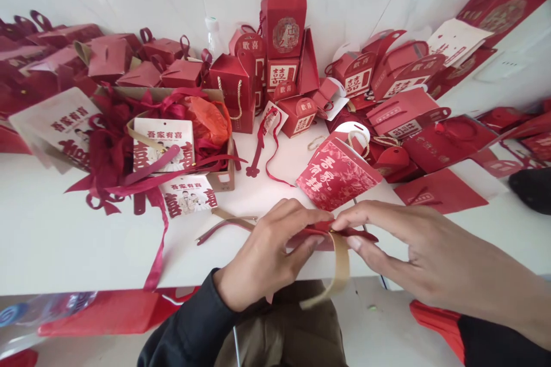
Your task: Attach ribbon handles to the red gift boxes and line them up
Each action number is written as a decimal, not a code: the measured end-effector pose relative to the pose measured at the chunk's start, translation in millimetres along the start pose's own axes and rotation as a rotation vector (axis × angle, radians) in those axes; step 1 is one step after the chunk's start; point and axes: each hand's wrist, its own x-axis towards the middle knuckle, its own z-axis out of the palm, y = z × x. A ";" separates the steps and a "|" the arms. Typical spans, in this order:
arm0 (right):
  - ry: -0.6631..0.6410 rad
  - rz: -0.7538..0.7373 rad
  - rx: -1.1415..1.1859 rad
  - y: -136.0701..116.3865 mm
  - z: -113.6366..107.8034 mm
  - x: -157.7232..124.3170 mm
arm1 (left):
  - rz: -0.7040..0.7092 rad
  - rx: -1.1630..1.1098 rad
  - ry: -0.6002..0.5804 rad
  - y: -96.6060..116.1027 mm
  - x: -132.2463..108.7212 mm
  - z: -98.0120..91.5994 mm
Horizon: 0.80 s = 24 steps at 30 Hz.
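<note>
My left hand (275,249) pinches the folded top of a red paper gift box (310,242) at the table's front edge, thumb in front and fingers behind. At the other end of that edge, my right hand (408,243) has its thumb and forefinger closed on the box. A gold strap (341,264) comes out of the top between both hands and curls down over the front. Most of the box is hidden by the hands. Left of it lie more loose gold and maroon straps (228,222). Just behind stands a red patterned bag (338,175) with white lettering.
A cardboard box (226,179) at left holds maroon ribbons and printed cards (163,143). Finished-looking red boxes (107,57) crowd the back left; further red boxes (284,17) stack against the wall and to the right. Below the white table (107,252) lies a plastic bottle (47,307).
</note>
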 end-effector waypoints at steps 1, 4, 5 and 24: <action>0.018 0.015 -0.002 -0.4 1.3 -1.7 | 0.006 0.016 0.005 -0.5 0.1 0.7; 0.055 0.068 0.041 -1.1 7.6 -5.7 | 0.031 0.072 0.052 -3.8 -0.6 4.1; 0.068 0.083 0.054 -1.4 10.5 -7.1 | 0.036 0.082 0.073 -5.2 -1.0 5.4; 0.195 0.342 0.542 -23.7 48.9 -37.6 | -0.142 -0.094 0.181 3.4 10.4 13.1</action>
